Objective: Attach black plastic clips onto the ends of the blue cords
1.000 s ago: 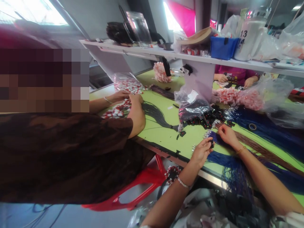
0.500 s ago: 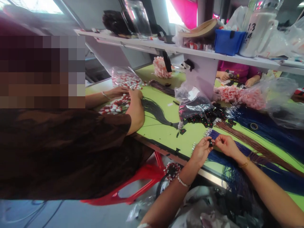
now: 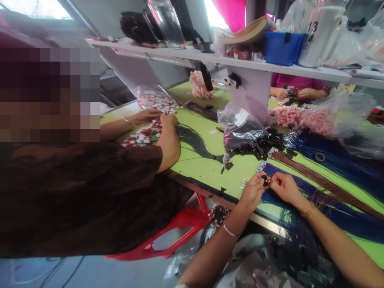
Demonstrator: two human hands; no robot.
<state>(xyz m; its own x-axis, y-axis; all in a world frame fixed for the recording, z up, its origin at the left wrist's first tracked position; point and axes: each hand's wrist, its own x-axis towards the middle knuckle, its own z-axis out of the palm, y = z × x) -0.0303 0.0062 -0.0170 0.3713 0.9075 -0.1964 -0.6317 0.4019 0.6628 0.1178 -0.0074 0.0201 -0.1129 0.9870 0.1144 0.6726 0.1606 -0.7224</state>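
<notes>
My left hand (image 3: 253, 189) grips a small black plastic connector housing (image 3: 265, 181) between thumb and fingers. Close against it, my right hand (image 3: 285, 188) pinches a thin wire, whose silver terminal tip (image 3: 268, 181) shows at the housing. Whether the tip sits inside the housing I cannot tell. Beneath and beyond both hands lie blue wires (image 3: 280, 172) with silver terminals at their ends. A bundle of brown wires (image 3: 303, 170) runs alongside. Farther back is a heap of black connector housings (image 3: 255, 149), next to a clear plastic bag (image 3: 243, 130) holding more dark pieces.
On the left a co-worker's arm (image 3: 169, 144) reaches over red and white connectors (image 3: 144, 138) and black wires (image 3: 193, 138). A shelf (image 3: 222, 60) crosses above the green table (image 3: 204, 172). Another person's hands (image 3: 304, 94) work behind it. A roll of tape (image 3: 319, 157) lies rightward.
The view has shifted slightly. My hands stay nearly in place, with the silver tip now showing between them. Across the table, the other person's hands have come closer together.
</notes>
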